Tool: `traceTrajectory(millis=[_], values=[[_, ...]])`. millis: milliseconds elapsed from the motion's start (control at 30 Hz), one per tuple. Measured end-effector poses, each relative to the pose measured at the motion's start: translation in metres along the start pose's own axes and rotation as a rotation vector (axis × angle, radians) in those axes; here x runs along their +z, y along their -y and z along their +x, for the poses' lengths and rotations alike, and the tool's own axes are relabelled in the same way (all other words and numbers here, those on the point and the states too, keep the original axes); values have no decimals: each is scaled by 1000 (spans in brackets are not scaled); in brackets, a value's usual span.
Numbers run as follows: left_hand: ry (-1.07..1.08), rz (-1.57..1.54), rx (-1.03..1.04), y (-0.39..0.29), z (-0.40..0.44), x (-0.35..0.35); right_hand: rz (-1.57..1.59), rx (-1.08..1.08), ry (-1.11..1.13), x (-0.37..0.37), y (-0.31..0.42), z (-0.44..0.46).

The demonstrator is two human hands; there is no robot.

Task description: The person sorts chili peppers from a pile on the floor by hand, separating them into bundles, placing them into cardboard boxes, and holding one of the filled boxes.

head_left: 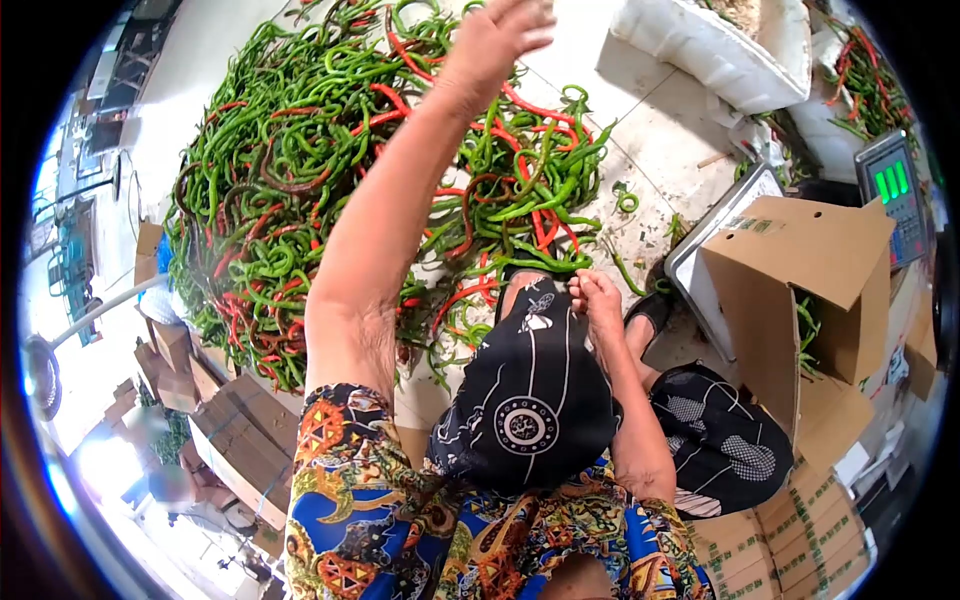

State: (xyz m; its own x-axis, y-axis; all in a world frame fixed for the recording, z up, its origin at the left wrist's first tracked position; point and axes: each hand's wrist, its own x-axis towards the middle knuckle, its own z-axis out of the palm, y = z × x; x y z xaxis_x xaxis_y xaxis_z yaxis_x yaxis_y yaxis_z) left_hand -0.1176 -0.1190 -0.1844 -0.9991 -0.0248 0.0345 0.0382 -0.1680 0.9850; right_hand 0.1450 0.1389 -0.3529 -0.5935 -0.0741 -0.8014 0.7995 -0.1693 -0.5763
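Note:
My left hand [500, 40] is stretched out at the top over the far edge of a big heap of green and red chili peppers [290, 180]. Its fingers are extended, slightly blurred, and nothing shows in them. Close to my right knee, my right hand [597, 300] has its fingers curled together, just below the tip of a long green pepper [548, 258]. Whether anything sits inside those fingers is too small to tell. Red peppers [520, 160] lie mixed with green ones between the two hands.
At right, a digital scale display [893, 185] stands behind an open cardboard box [755, 320] on a metal platform [715, 270]. A white foam box [715, 50] is at the upper right. More cartons [240, 440] lie at left. Loose peppers [627, 200] dot the tiled floor [650, 130].

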Motion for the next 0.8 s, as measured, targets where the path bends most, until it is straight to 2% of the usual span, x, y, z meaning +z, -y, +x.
traceTrajectory(millis=[67, 133, 200, 267, 300, 333, 433, 533, 600, 633, 667, 733, 800], values=[[92, 748, -95, 75, 7, -12, 5, -15, 3, -3, 0, 2], [179, 1137, 81, 155, -5, -21, -18, -40, -4, -4, 4, 0], [156, 1459, 124, 181, -33, -13, -35, -47, -3, -3, 4, -1], [172, 1494, 133, 203, -47, -17, -37, -46, -3, -1, 6, -2], [152, 1540, 211, 209, -49, -15, -26, -48, 1, -1, 7, -2], [213, 1608, 205, 203, -49, -9, -22, -48, -5, -2, 8, 1], [352, 1676, 404, 177, -63, 5, -21, -36, -15, -1, 8, 3], [216, 1532, 535, 137, -81, 19, -40, -18, -23, 1, 12, 2], [104, 1326, 379, 110, -90, 19, -19, -28, -8, 1, 12, 0], [-14, 1028, 278, 104, -95, 15, -7, -34, 1, 2, 13, -1], [-41, 844, 125, 94, -99, 10, -1, -42, 9, 5, 16, -2], [-57, 732, 4, 77, -113, 5, 8, -57, 21, 8, 23, -6], [-26, 417, -360, 56, -127, 13, -8, -81, 50, 11, 29, -8]])
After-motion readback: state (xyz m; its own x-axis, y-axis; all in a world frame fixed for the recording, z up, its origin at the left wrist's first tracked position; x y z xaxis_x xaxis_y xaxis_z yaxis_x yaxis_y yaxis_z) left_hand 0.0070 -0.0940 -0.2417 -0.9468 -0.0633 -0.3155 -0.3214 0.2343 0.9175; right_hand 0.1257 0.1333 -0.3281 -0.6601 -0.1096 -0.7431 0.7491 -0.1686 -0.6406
